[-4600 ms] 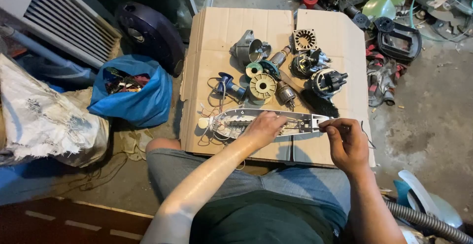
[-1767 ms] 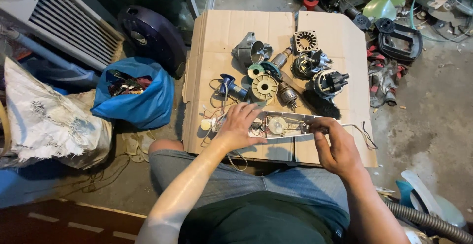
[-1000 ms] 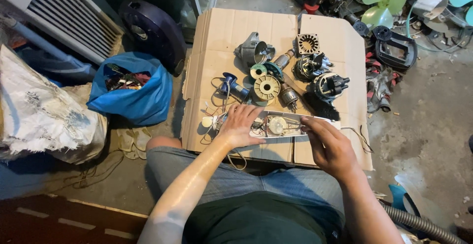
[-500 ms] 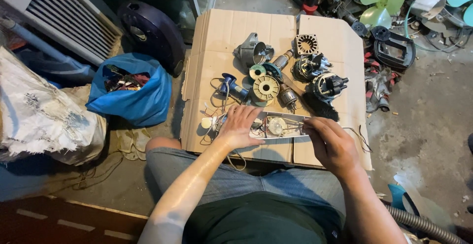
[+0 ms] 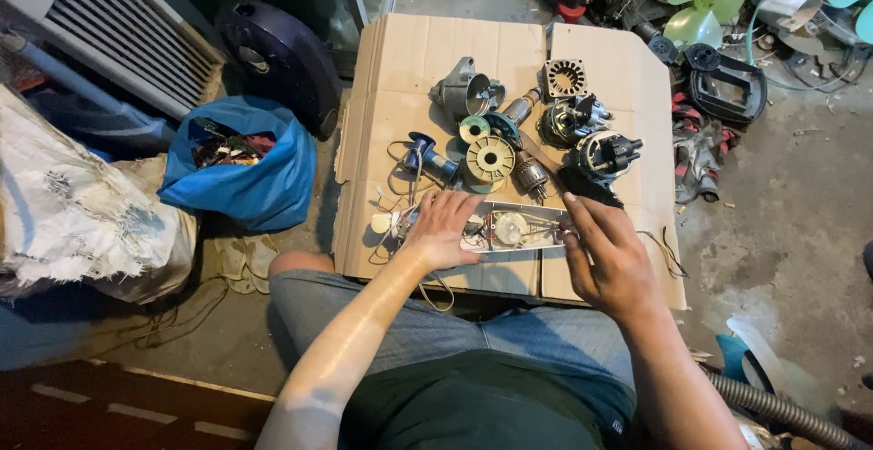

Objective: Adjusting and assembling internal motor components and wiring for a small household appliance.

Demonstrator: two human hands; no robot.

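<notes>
Long white housing (image 5: 514,230) sits on the cardboard (image 5: 400,59), 6 o'clock of the motor parts. Left hand (image 5: 443,228) presses flat on one end, right hand (image 5: 607,255) pinches the other. Looks light, brittle plastic; loose wires, so hold the edges.

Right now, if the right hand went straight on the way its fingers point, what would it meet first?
The right hand points up and slightly left in the picture, across the cardboard. Its fingertips already rest at the end of the open white housing. Beyond that, it would probably meet the black piece, then the motor with the black end; heights are unclear.
</notes>
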